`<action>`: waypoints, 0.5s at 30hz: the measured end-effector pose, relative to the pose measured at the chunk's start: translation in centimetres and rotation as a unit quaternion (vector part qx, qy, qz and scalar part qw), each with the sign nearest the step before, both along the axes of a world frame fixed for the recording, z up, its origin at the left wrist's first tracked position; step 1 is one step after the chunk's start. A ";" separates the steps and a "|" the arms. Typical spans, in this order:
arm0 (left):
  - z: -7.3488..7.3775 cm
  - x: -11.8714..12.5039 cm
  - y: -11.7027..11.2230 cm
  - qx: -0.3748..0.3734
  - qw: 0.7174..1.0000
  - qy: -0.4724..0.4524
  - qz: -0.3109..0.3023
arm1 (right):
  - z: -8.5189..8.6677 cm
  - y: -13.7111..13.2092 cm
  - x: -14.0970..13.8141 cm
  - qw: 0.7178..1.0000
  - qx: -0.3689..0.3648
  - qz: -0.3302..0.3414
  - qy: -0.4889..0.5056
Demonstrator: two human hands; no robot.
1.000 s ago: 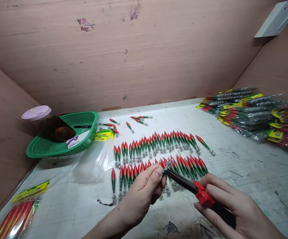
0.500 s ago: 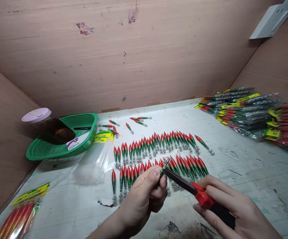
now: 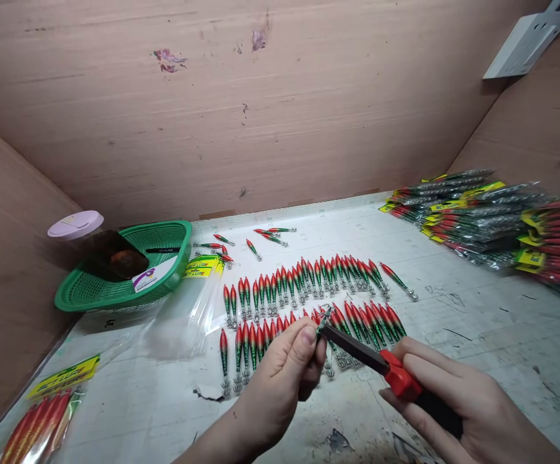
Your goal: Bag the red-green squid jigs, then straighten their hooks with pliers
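My left hand [image 3: 284,380] is closed round a small red-and-green fishing lure [image 3: 322,321], whose hook end sticks up past my thumb. My right hand [image 3: 458,406] grips red-handled pliers [image 3: 381,364]; their dark jaws pinch the tip of that lure. Both hands hover just above the white work surface, in front of two rows of similar lures [image 3: 308,283] lying side by side.
A green basket [image 3: 115,290] and a pink-lidded jar [image 3: 74,225] stand at the left. Clear bags with yellow headers [image 3: 197,303] lie beside the basket. Packed lures [image 3: 492,219] are piled at the right, another pack [image 3: 42,412] at the lower left. Brown board walls enclose the bench.
Both hands stay almost in place, with the pliers still on the lure's tip. My left thumb has shifted a little along the lure and the view has drifted slightly.
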State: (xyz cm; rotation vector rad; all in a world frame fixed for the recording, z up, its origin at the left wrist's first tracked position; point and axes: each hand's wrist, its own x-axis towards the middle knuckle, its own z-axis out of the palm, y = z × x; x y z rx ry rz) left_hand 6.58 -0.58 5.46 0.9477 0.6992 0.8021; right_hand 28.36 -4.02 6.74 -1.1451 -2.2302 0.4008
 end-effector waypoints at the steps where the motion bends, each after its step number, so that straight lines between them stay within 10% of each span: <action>1: 0.1 0.0 0.0 -0.002 1.000 0.002 0.003 | 0.0 0.1 -0.1 1.000 0.004 0.005 0.002; 9: -0.5 -0.2 0.0 -0.026 0.993 0.048 0.106 | -1.4 -0.1 1.8 0.994 -0.086 -0.060 0.027; 15: -0.9 -0.3 1.8 0.281 0.915 0.285 0.040 | -7.6 -0.5 11.9 0.909 0.071 -0.390 -0.130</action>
